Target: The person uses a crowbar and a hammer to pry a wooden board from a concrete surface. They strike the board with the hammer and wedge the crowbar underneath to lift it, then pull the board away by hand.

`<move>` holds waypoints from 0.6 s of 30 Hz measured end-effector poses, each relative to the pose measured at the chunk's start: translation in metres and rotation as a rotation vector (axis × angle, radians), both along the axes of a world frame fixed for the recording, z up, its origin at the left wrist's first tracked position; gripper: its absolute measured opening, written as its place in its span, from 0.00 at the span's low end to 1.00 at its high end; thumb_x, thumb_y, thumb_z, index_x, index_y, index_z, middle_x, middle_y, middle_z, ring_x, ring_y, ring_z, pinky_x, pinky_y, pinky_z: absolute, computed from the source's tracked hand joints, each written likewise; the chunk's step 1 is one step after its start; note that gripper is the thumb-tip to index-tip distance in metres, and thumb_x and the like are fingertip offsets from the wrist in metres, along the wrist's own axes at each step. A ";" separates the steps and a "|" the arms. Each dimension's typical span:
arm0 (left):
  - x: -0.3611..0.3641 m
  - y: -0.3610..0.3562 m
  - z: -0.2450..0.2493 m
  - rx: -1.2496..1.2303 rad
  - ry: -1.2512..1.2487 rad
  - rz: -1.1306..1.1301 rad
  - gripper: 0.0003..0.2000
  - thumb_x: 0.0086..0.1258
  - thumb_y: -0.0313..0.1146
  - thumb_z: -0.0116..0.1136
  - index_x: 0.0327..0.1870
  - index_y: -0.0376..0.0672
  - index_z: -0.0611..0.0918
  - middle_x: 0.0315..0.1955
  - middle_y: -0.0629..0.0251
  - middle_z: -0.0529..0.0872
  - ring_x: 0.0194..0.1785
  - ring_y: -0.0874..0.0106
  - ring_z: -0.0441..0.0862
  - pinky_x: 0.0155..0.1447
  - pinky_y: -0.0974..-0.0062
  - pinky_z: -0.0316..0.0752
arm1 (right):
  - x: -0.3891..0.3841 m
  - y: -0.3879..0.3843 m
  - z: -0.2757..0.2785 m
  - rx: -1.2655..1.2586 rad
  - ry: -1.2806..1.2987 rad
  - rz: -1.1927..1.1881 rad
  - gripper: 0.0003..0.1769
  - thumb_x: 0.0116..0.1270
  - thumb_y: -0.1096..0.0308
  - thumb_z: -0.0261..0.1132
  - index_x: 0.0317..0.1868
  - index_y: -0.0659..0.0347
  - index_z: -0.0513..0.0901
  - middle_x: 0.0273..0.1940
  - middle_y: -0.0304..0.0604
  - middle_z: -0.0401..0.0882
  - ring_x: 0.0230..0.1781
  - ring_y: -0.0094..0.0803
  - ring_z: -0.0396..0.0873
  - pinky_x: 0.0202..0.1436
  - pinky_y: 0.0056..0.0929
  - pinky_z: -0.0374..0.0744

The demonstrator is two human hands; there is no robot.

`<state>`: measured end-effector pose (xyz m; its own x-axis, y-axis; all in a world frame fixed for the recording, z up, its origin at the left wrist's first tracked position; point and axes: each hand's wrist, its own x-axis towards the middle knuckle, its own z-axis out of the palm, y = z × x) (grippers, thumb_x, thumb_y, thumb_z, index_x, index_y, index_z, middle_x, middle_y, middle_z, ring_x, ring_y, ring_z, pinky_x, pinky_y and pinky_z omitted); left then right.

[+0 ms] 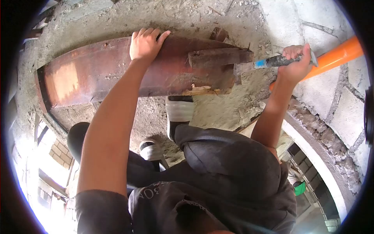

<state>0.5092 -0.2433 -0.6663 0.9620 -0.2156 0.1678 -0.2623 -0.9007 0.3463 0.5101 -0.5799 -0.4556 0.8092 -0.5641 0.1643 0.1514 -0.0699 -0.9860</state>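
A reddish-brown wooden panel (105, 72) lies across the ground in front of me, with nails sticking out along its edges. My left hand (146, 45) grips the panel's far edge, fingers curled over it and thumb out to the side. A short wooden block (218, 57) sits on the panel's right part. My right hand (297, 64) is closed around a hand tool (272, 61) with a black grip and a blue band. The tool's greyish end points left, close to the panel's right end; whether it touches cannot be made out, nor its exact kind.
An orange pipe (337, 56) slants along the block wall (323, 82) at the right. My feet in white-strapped sandals (181, 111) are close to the panel's near edge. Rough, debris-strewn ground (218, 109) surrounds the panel. A green object (299, 188) shows at lower right.
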 end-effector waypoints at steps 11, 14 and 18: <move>0.001 0.007 0.002 0.021 -0.006 0.007 0.23 0.72 0.57 0.51 0.33 0.45 0.85 0.35 0.64 0.87 0.46 0.63 0.82 0.53 0.63 0.71 | 0.025 -0.010 -0.009 -0.016 0.130 -0.024 0.21 0.67 0.65 0.63 0.19 0.59 0.66 0.16 0.39 0.66 0.16 0.29 0.66 0.24 0.32 0.70; 0.005 0.007 0.001 0.009 0.034 0.022 0.25 0.73 0.58 0.50 0.34 0.43 0.85 0.37 0.61 0.87 0.48 0.61 0.82 0.55 0.62 0.70 | 0.083 -0.011 -0.031 -0.030 0.352 0.078 0.21 0.66 0.56 0.66 0.22 0.52 0.66 0.17 0.34 0.63 0.16 0.30 0.65 0.23 0.32 0.69; 0.002 0.008 -0.003 -0.001 0.078 0.021 0.26 0.73 0.59 0.49 0.36 0.43 0.85 0.38 0.60 0.87 0.48 0.61 0.82 0.57 0.61 0.70 | 0.122 -0.013 -0.035 0.058 0.690 0.184 0.21 0.65 0.52 0.68 0.23 0.50 0.69 0.16 0.33 0.68 0.15 0.31 0.69 0.22 0.32 0.72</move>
